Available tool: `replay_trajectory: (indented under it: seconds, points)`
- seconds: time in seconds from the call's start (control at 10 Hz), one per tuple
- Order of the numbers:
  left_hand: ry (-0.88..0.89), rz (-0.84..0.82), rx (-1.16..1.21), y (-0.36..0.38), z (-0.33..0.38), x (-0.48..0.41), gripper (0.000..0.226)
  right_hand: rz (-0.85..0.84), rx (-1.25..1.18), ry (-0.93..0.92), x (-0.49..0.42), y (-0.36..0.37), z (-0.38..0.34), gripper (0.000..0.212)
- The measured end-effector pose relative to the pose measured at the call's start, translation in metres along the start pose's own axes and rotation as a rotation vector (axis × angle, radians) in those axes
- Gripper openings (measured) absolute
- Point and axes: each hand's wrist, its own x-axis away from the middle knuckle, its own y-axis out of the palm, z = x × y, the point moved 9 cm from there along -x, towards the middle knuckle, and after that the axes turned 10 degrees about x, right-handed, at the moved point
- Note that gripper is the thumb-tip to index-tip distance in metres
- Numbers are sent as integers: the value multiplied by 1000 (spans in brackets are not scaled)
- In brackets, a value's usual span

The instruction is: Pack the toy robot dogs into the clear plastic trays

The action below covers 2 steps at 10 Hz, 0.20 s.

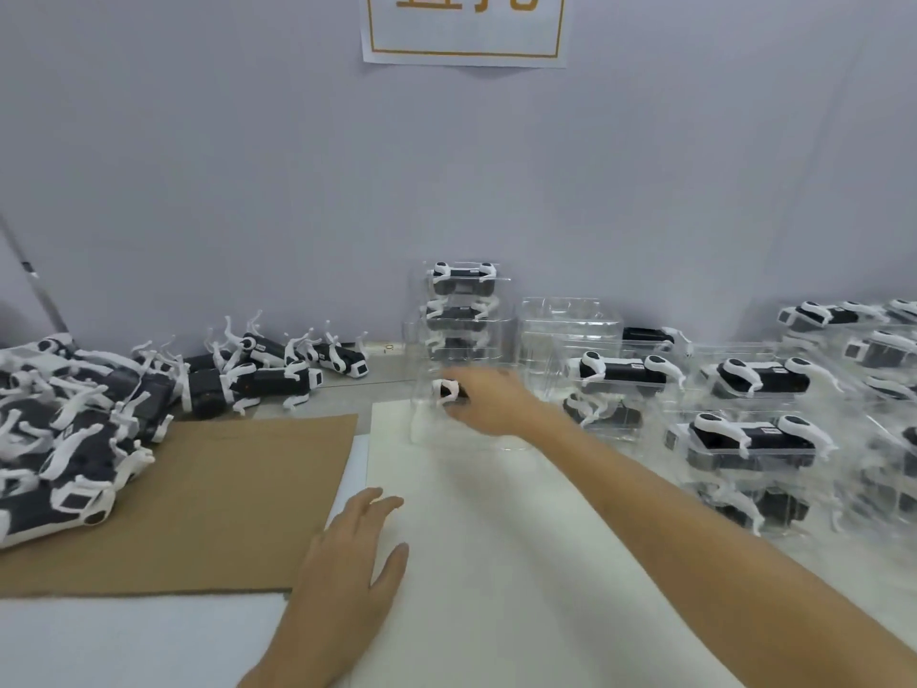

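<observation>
Two hands work over the counter (392, 372). Nearest, the left hand (355, 553) lies flat on a white sheet (496, 563), fingers straight and holding nothing. Beyond it the right hand (489, 399) reaches out, fingers curled round a dog (448, 391) that is in or just over a clear tray (422, 429); blur keeps me from telling which. I'd judge the job about half done: packed trays (754, 439) pile up at right and a stack (464, 310) stands by the wall, yet a heap of loose dogs (74, 429) waits at left beside the cardboard (198, 489). Empty trays (570, 320) show only faintly, and the heap and the packed trays run off the edges, so no count is possible.
</observation>
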Motion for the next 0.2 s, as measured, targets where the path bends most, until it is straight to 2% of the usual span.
replay_trajectory:
  seconds: [0.1,0.2]
  points:
    - [-47,-159,-178,15,-9,6,54,216,-498,-180,30,-83,-17,21]
    - [-23,-241,-247,25,-5,4,53,409,-754,-577,97,-187,-36,18]
